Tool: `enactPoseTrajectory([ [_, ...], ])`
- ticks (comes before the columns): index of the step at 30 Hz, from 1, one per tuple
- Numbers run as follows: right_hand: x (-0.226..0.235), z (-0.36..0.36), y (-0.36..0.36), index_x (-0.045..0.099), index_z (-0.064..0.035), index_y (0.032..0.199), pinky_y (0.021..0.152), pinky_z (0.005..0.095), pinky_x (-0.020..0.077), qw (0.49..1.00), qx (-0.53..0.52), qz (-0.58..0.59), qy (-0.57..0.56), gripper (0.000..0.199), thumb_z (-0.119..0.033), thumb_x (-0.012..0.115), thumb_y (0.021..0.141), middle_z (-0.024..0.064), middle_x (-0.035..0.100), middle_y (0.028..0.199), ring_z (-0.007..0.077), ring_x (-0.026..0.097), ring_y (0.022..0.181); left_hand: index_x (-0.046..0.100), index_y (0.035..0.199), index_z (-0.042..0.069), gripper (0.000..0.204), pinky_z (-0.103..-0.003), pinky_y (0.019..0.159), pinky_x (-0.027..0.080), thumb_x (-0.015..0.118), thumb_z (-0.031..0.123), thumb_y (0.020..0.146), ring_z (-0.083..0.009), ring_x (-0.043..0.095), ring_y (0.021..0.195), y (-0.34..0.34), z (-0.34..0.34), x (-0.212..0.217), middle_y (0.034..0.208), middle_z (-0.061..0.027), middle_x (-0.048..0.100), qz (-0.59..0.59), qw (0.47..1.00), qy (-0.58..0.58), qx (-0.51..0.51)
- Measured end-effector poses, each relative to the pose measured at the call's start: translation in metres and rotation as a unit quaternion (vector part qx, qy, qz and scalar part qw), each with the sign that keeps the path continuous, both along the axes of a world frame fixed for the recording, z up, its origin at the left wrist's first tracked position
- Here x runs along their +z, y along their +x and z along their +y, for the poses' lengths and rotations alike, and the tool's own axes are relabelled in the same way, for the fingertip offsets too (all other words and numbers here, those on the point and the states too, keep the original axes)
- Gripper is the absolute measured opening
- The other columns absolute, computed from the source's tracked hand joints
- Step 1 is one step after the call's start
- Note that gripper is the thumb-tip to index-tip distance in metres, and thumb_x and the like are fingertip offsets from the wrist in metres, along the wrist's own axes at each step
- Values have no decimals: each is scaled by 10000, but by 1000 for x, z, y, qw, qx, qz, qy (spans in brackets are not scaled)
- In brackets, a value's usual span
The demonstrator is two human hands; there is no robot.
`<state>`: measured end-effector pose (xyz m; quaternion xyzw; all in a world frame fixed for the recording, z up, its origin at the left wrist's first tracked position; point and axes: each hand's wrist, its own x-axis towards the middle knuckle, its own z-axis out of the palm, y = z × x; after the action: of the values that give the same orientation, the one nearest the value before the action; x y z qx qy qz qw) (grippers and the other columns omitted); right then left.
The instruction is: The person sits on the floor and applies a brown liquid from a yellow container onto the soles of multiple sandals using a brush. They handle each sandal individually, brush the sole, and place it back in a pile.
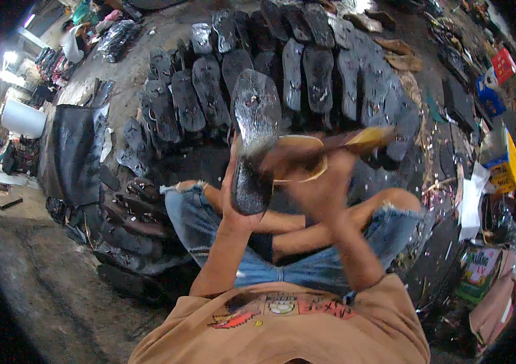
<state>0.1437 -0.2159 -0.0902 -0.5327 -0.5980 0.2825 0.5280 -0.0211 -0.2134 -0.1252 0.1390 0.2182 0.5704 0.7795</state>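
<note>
My left hand is closed round the edge of a black shoe sole, its long face tilted up toward me. The sole's surface glistens as if wet. In my right hand, smeared by motion, is what looks like a brush with a yellowish handle end. Its blurred dark end meets the sole's middle, near the narrow waist. Behind the brush, a round container with a tan rim sits partly hidden by my right hand.
Several rows of black soles fan out on the floor ahead. More dark soles pile at my left, beside a black sheet. A yellow-blue box, a green tin and a red box stand at the right.
</note>
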Motion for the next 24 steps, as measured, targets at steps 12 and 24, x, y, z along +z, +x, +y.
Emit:
enactPoseTrajectory([
  [12, -35, 25, 80, 679, 7, 1080, 759, 245, 488, 947, -221, 201, -116, 252, -131, 760, 886, 30, 697, 958, 90, 605, 805, 615, 1259, 58, 307, -406, 931, 510, 565, 145, 968, -238, 627, 1050, -90, 353, 124, 1214, -100, 637, 295, 917, 157, 217],
  [24, -91, 28, 103, 682, 3, 1032, 927, 355, 440, 915, -273, 125, -268, 426, -347, 818, 833, 123, 596, 1100, 211, 557, 1016, 548, 1266, -27, 356, -481, 942, 524, 570, 158, 962, -304, 620, 1102, 17, 511, -65, 1235, -177, 610, 272, 953, -56, 121],
])
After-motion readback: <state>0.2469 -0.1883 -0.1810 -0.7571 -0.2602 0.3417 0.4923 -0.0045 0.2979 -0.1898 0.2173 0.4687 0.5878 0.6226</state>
